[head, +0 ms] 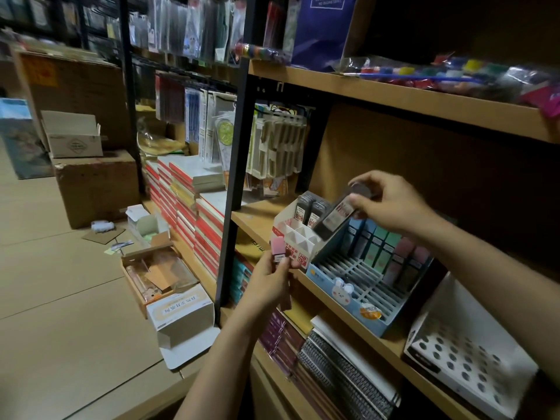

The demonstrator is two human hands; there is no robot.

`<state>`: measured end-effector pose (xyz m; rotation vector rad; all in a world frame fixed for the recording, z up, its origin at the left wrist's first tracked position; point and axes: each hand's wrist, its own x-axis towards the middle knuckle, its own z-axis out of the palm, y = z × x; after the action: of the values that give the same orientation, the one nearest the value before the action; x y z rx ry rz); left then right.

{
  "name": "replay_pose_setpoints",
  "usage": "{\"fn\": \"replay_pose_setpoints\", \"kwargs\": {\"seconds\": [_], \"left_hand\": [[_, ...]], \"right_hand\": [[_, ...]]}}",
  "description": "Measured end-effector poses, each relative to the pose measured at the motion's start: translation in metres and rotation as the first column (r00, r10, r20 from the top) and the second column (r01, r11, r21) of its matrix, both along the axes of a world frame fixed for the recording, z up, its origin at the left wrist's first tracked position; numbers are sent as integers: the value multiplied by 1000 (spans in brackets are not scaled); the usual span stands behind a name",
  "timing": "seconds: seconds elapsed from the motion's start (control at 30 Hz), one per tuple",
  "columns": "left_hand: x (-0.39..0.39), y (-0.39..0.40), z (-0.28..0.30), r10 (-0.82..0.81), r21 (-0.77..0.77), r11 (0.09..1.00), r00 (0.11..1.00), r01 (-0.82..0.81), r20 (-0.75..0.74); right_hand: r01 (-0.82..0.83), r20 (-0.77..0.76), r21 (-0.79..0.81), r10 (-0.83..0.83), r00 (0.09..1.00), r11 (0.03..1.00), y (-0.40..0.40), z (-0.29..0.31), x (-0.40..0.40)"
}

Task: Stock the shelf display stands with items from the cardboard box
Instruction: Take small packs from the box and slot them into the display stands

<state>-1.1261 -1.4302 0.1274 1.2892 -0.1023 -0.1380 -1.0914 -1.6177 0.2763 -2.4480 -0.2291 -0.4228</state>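
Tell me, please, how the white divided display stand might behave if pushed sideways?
The white display stand looks like thin folded card, so probably light and easily slid. Only its back cells hold dark cases, so it may tip backward. Its walls could crumple under firm pressure.

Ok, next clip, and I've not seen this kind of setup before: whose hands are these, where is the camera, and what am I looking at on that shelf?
There is no machine here. A person wears one wide-angle camera on the head, so you look forward and down at their own two hands. The left hand pinches a small pink case. The right hand grips a dark, flat case, tilted over a white display stand with open compartments; two similar dark cases already stand at its back. Beside it on the wooden shelf sits a blue slotted stand, with green, blue and pink cases in its rear rows and its front rows unfilled. Further right is a white tray with round holes. Opened cardboard boxes lie on the floor to the left.
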Motion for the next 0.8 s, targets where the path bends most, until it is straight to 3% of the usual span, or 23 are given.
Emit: {"fn": "replay_pose_setpoints", "kwargs": {"seconds": [0.07,0.13,0.33,0.53,0.67,0.8], "left_hand": [[4,1,-2,61,33,997,997,-63,40],[7,1,-4,78,71,994,990,-86,114],[12,2,-7,28,294,948,950,-124,310],[14,-8,-9,-71,367,928,940,-60,333],[15,-18,-4,-25,376,912,892,-165,452],[16,-19,-3,-79,421,899,901,-120,427]], "right_hand": [[69,155,-69,-58,986,995,-1,3,10],[65,196,-117,-41,980,991,-1,-1,18],[61,182,-219,-20,983,974,3,-16,35],[135,47,-378,-127,991,916,15,-17,53],[184,3,-420,-201,980,889,21,-23,62],[194,-26,-455,-231,973,869,22,-27,68]]}}
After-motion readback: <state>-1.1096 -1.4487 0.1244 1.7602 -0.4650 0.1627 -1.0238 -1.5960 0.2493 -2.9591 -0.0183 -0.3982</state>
